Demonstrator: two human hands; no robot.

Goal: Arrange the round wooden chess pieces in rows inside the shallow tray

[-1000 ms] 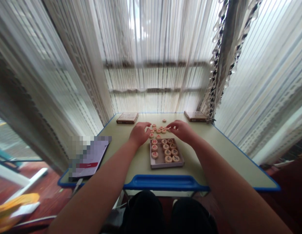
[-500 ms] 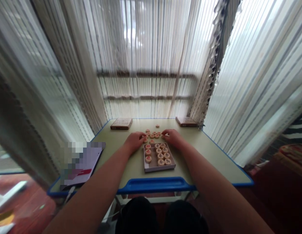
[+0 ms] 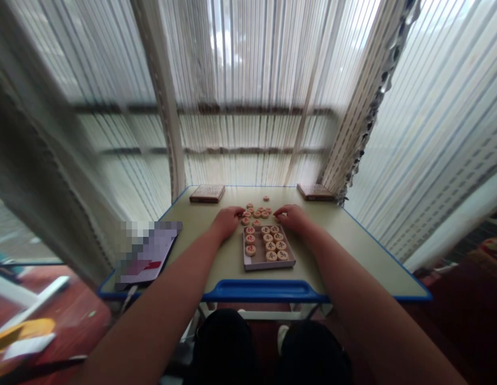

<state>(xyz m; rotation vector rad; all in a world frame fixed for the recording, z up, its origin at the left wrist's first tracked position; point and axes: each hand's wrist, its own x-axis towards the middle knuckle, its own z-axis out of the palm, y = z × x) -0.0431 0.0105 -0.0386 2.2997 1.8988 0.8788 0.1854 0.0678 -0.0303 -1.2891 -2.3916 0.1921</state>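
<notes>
A shallow grey tray (image 3: 268, 263) sits on the pale green desk (image 3: 352, 240) and holds several round wooden chess discs (image 3: 269, 245) with red marks. Just beyond the tray lie several loose discs (image 3: 257, 212). My left hand (image 3: 226, 221) rests at the left of the loose discs, fingers curled down onto them. My right hand (image 3: 293, 218) rests at their right, fingers curled toward them. What either hand holds is too small to make out.
Two flat brown boxes stand at the far edge, one on the left (image 3: 207, 193) and one on the right (image 3: 314, 191). A booklet (image 3: 148, 258) lies at the desk's left front. Striped curtains (image 3: 248, 91) surround the desk. A blue rim (image 3: 264, 291) runs along the near edge.
The camera view has swung about. Both hands stay at the loose discs beyond the tray, with the fingers drawn slightly closer to them.
</notes>
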